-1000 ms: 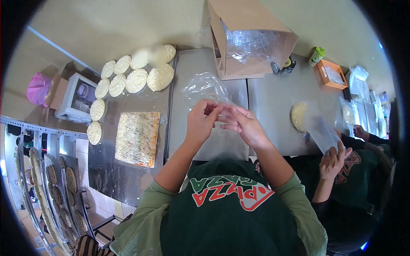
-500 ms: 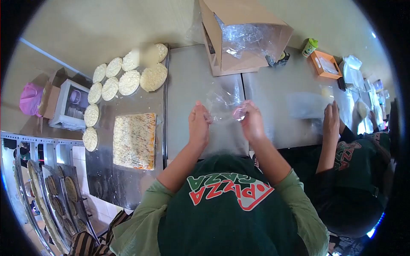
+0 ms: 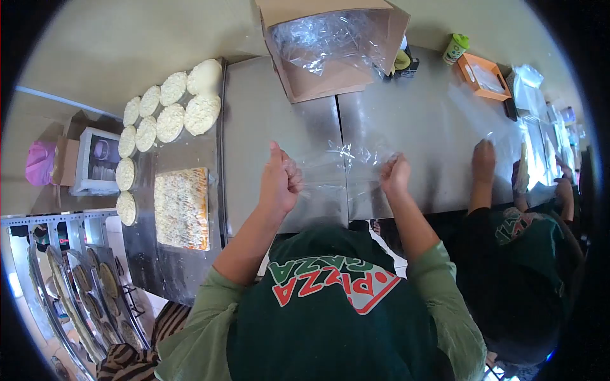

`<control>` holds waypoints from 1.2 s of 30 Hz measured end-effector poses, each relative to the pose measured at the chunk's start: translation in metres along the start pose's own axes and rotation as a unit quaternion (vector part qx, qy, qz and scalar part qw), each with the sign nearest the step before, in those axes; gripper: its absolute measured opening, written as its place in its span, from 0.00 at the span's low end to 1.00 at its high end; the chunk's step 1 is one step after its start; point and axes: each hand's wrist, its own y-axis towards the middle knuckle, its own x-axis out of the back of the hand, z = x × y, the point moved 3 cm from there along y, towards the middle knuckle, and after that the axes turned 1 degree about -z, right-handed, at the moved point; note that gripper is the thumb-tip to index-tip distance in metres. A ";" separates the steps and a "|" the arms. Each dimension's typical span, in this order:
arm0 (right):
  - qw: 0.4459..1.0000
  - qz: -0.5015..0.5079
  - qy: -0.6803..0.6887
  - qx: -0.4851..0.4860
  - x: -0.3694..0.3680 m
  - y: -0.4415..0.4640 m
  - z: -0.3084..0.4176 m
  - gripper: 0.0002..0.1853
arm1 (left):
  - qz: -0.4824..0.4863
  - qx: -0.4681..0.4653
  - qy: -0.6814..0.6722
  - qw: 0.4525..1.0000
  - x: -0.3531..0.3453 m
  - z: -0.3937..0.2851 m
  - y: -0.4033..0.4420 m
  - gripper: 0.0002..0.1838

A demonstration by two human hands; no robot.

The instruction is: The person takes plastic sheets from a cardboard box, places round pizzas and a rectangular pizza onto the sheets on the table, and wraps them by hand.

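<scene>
A clear plastic bag (image 3: 343, 173) is stretched out between my two hands, above the metal table (image 3: 286, 127). My left hand (image 3: 279, 178) is closed on its left edge, with the thumb pointing up. On the opposite edge, my right hand (image 3: 395, 175) grips with curled fingers. The bag is see-through, so its full outline is hard to make out. Beyond it stands an open cardboard box (image 3: 318, 91) with a heap of crumpled clear plastic (image 3: 318, 44) inside.
Several round cheese-topped pizza bases (image 3: 170, 122) and a rectangular cheese-topped slab (image 3: 181, 208) lie on the left. A rack (image 3: 89, 279) holds more rounds below. At right, a co-worker's hand (image 3: 484, 159) is near clear plastic, past an orange tray (image 3: 484, 76) and a green-lidded container (image 3: 455, 49).
My hands have moved apart, pulling the plastic bag wider. The view has shifted, so the box and pizza bases appear farther left. The co-worker's hands have moved as well.
</scene>
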 end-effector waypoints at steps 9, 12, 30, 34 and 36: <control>0.800 -0.021 -0.537 0.267 0.049 0.017 0.028 0.11 | -0.320 -0.162 0.459 0.813 0.113 0.050 0.027 0.12; 0.791 -0.018 -0.556 0.252 0.050 0.015 0.028 0.11 | -0.301 -0.367 0.673 0.567 0.088 0.047 0.022 0.13; 0.510 0.236 -0.748 0.354 -0.021 -0.039 0.009 0.20 | 0.124 -0.206 0.825 0.511 0.087 0.104 0.072 0.64; 0.491 0.104 -0.785 0.363 0.017 -0.002 0.015 0.42 | 0.015 -0.097 0.877 0.470 0.065 0.041 0.041 0.64; 0.481 0.071 -0.857 0.170 0.009 -0.001 0.029 0.54 | 0.057 -0.061 0.885 0.458 0.066 0.034 0.042 0.66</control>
